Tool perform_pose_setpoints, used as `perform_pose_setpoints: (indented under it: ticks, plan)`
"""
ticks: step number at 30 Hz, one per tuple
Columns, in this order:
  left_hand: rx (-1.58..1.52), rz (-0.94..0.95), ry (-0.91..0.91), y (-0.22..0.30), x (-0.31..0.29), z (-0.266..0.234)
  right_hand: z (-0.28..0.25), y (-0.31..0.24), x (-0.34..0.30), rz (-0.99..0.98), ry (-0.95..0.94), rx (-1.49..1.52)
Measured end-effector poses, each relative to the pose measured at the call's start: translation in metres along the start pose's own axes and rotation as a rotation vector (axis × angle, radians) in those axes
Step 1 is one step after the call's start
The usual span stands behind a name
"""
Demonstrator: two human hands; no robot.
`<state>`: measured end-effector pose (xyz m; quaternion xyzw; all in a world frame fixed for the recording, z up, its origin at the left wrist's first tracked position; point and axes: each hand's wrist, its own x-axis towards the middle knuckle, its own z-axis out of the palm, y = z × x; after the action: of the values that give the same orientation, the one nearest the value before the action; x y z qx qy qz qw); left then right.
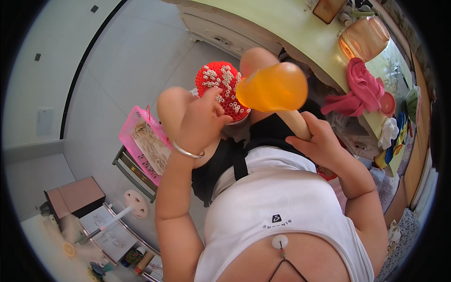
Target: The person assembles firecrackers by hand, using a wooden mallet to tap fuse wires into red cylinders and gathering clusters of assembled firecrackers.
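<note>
A rubber mallet [277, 89] with a translucent orange head is in my right hand [324, 134], whose fingers wrap round its pale wooden handle. The mallet head is raised beside and partly over the right edge of a round red block [230, 111] full of small holes. Many short white hollow pegs [228, 75] stand in the holes, some in clusters. My left hand [204, 113] rests at the block's near left side, its fingers apart and bent over the pegs. I see nothing held in it. The block sits between my knees.
To the left, a pink basket [136, 136] holding pale sticks stands on a small dark stool [134, 171]. A pale green table [277, 23] runs along the far right side, bearing a pink cloth [359, 89] and an orange-tinted jar [364, 40]. A wheeled rack [112, 235] stands at lower left.
</note>
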<state>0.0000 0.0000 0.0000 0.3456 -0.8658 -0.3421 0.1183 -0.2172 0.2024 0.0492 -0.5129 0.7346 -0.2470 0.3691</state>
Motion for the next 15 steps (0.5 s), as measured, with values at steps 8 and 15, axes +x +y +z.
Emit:
perform_pose_setpoints:
  ticks: [8,15]
  plan:
    - [0.156,-0.339,0.738,-0.164,-0.067,-0.070,0.017,0.000,0.029,-0.104,0.053,-0.312]
    - [0.361,-0.802,0.388,-0.302,-0.166,-0.010,0.029,-0.007,0.003,-0.119,0.184,-0.177]
